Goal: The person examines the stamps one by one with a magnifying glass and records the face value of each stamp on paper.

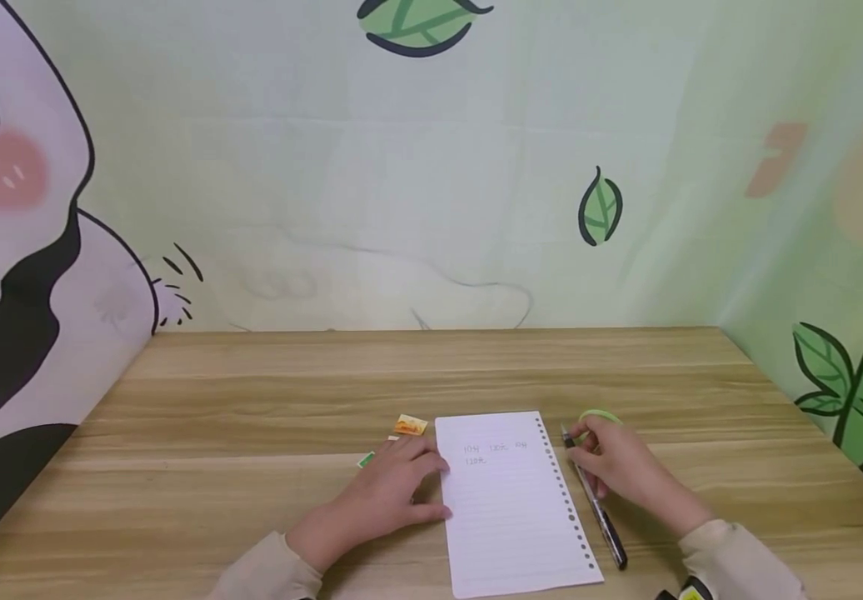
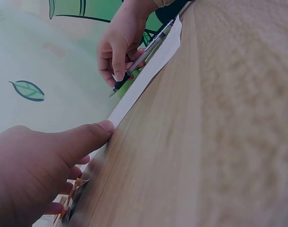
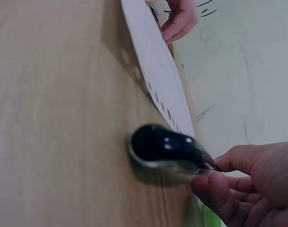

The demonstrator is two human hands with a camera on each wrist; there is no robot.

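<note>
A white lined sheet of paper [image 1: 514,517] with punched holes down its right side lies on the wooden table. Several short lines of handwriting show near its top. My left hand [image 1: 390,487] touches the sheet's left edge with thumb and fingertips spread apart. My right hand [image 1: 615,458], to the right of the sheet, pinches a pen [image 1: 602,517] near its writing end. That pen has a clear barrel and black ends, its tip pointing away from me. In the right wrist view the pen's dark rear end [image 3: 165,144] looms large and blurred.
Just beyond my left hand lies a small orange picture slip [image 1: 411,425]. A small green slip [image 1: 366,459] peeks out beside that hand. Behind my right fingers curves a bright green band [image 1: 600,413]. A painted wall [image 1: 431,208] borders the table's far edge.
</note>
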